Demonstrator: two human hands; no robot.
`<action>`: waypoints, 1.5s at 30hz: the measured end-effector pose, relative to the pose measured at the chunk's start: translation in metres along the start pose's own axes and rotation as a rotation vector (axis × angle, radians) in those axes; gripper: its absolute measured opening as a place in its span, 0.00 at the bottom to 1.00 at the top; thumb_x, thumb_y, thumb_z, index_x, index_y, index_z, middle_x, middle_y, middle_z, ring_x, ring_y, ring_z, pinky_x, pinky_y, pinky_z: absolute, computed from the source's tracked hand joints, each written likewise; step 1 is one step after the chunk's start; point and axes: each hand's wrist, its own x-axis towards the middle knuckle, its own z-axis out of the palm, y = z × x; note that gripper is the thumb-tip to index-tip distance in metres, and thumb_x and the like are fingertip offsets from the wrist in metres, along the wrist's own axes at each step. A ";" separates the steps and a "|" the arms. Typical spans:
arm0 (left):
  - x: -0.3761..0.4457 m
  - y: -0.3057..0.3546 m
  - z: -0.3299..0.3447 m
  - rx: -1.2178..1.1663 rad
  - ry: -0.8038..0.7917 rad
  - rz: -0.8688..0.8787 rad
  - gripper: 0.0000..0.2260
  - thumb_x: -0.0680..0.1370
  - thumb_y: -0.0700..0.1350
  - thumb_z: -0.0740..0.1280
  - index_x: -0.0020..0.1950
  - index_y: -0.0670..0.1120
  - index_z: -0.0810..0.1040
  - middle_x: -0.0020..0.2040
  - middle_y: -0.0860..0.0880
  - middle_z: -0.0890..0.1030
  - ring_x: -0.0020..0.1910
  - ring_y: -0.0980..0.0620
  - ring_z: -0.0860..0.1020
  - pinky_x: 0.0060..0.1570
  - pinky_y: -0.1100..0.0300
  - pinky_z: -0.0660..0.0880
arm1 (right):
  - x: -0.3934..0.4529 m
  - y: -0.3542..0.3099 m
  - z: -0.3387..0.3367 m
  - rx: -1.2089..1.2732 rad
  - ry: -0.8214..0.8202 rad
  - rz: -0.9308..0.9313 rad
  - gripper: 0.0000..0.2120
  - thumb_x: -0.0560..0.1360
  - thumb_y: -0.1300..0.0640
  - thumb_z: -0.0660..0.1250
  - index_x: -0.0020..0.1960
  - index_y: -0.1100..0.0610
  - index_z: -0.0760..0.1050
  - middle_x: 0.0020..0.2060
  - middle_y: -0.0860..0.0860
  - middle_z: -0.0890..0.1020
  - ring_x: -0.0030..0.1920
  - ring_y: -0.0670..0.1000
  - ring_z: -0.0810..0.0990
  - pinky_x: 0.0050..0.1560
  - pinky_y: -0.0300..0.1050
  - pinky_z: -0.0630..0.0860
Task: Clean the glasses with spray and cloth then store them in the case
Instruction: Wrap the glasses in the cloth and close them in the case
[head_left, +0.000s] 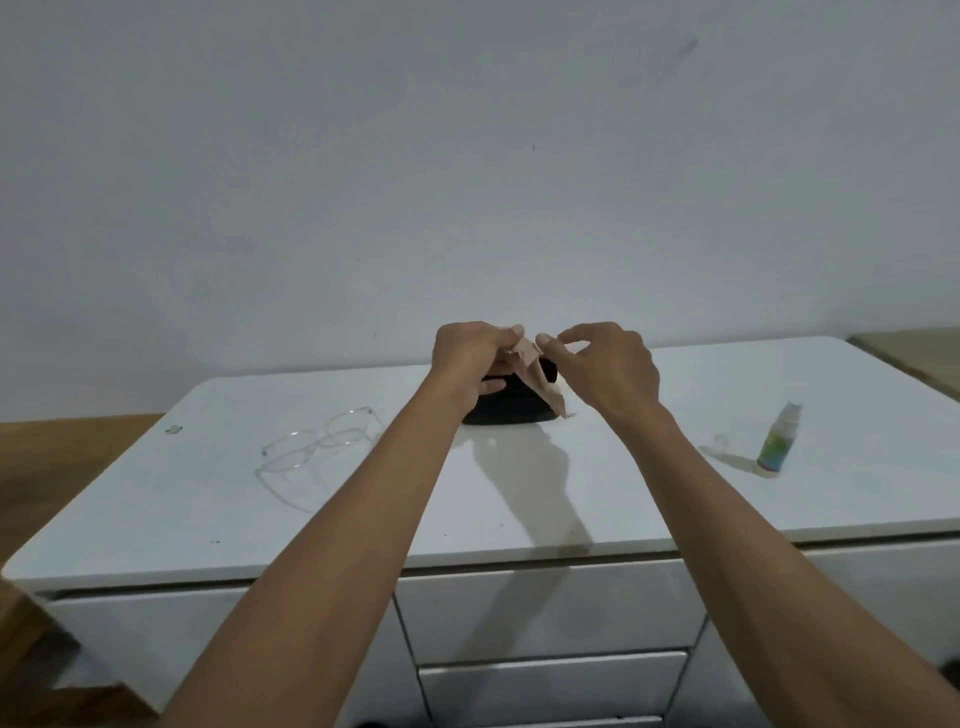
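Note:
A beige cloth (540, 379) hangs above the black glasses case (506, 413) at the middle back of the white cabinet top. My left hand (470, 356) pinches the cloth's upper edge. My right hand (605, 366) is close beside it, thumb and fingers curled at the cloth's top corner; whether it touches is unclear. Clear-framed glasses (317, 449) lie unfolded on the left of the top. A small green spray bottle (776, 441) stands at the right, with its clear cap (719, 441) beside it.
The white cabinet top (519, 493) has drawers below its front edge. A wall rises right behind it. A small clear object (173, 429) lies at the far left corner. Wooden floor shows to the left.

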 end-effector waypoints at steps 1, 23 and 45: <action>0.000 0.002 0.000 -0.024 0.000 -0.019 0.07 0.75 0.45 0.76 0.44 0.43 0.81 0.39 0.47 0.85 0.39 0.49 0.83 0.42 0.56 0.80 | 0.000 -0.001 -0.002 0.069 -0.013 -0.023 0.19 0.74 0.36 0.70 0.58 0.47 0.84 0.49 0.47 0.87 0.50 0.50 0.85 0.44 0.45 0.77; 0.004 0.006 -0.054 0.326 -0.260 0.091 0.12 0.69 0.45 0.81 0.42 0.45 0.79 0.40 0.44 0.81 0.36 0.50 0.77 0.48 0.52 0.82 | 0.007 -0.002 -0.004 0.681 -0.076 -0.032 0.07 0.79 0.59 0.70 0.43 0.57 0.83 0.38 0.53 0.84 0.38 0.53 0.82 0.37 0.50 0.83; 0.028 -0.016 -0.079 0.164 -0.057 0.217 0.06 0.76 0.36 0.71 0.50 0.43 0.86 0.42 0.49 0.84 0.41 0.50 0.82 0.49 0.51 0.81 | 0.022 0.008 0.010 0.651 -0.142 0.042 0.05 0.79 0.61 0.68 0.48 0.56 0.83 0.43 0.52 0.85 0.39 0.50 0.83 0.35 0.41 0.78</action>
